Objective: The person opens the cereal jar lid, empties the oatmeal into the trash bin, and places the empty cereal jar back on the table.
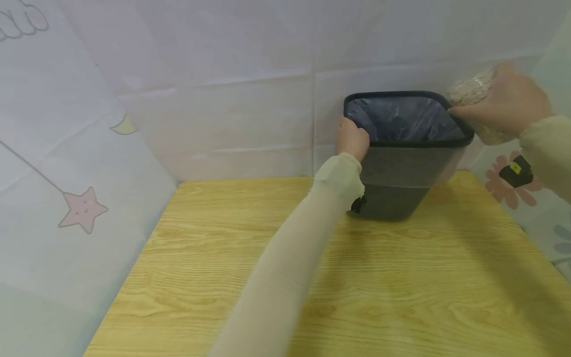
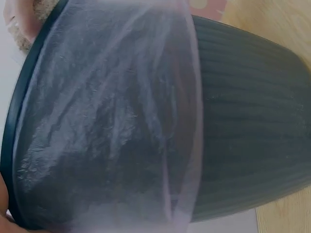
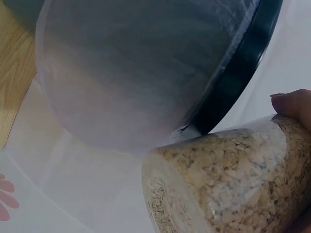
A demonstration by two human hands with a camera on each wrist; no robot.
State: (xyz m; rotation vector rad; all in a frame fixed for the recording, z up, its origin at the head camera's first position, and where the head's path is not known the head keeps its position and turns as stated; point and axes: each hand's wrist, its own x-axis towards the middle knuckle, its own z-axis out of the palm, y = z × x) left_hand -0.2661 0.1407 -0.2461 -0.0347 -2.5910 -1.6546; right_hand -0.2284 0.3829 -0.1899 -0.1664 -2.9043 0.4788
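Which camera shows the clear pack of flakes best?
The right wrist view: the clear pack of flakes looks large there, its contents and one end visible. The head view shows it smaller, partly covered by the right hand; the left wrist view has only a glimpse, upper left.

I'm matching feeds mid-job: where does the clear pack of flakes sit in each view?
Head: the pack of flakes is at upper right, held in the right hand.
Left wrist: the pack of flakes shows only partly, in the top-left corner.
Right wrist: the pack of flakes fills the lower right.
Shared landmark: the dark bin rim, visible in all three.
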